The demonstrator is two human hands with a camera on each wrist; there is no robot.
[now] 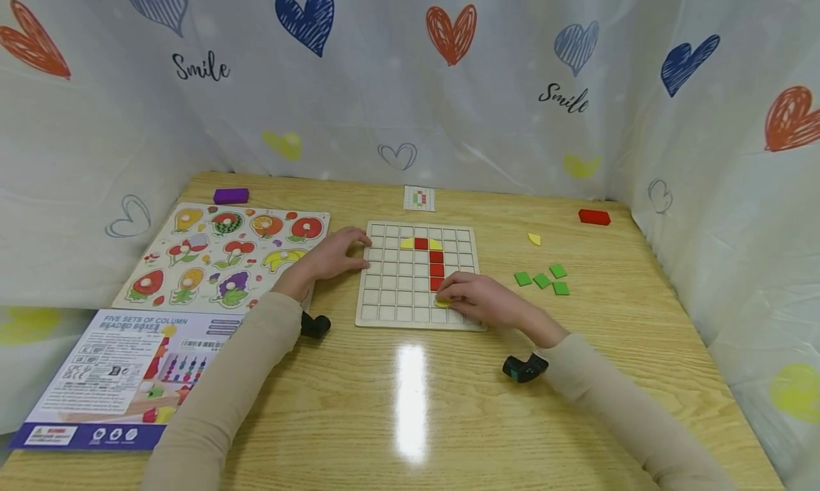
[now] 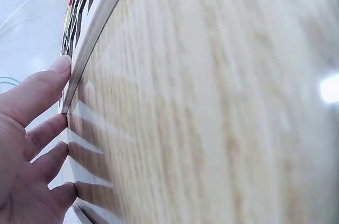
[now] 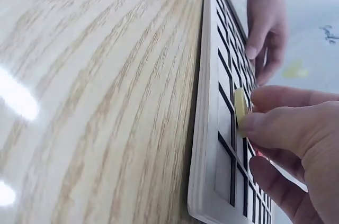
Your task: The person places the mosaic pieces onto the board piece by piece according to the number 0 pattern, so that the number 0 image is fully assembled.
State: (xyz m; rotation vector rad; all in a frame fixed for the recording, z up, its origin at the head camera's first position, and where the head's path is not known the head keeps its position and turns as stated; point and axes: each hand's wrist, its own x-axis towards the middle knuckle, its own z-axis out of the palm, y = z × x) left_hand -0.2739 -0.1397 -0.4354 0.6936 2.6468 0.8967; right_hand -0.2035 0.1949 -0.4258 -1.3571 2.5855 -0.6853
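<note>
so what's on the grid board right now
On the board: three red tiles in a column, yellow pieces beside the top one. The right hand pinches a yellow piece, covering the cells beneath it.

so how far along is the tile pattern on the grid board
Done: red tiles form a column on the grid board, topped by two yellow pieces. In hand: the right hand pinches a yellow piece at the column's foot while the left hand steadies the board's edge. Left: four green tiles and a loose yellow piece lie unplaced.
</note>
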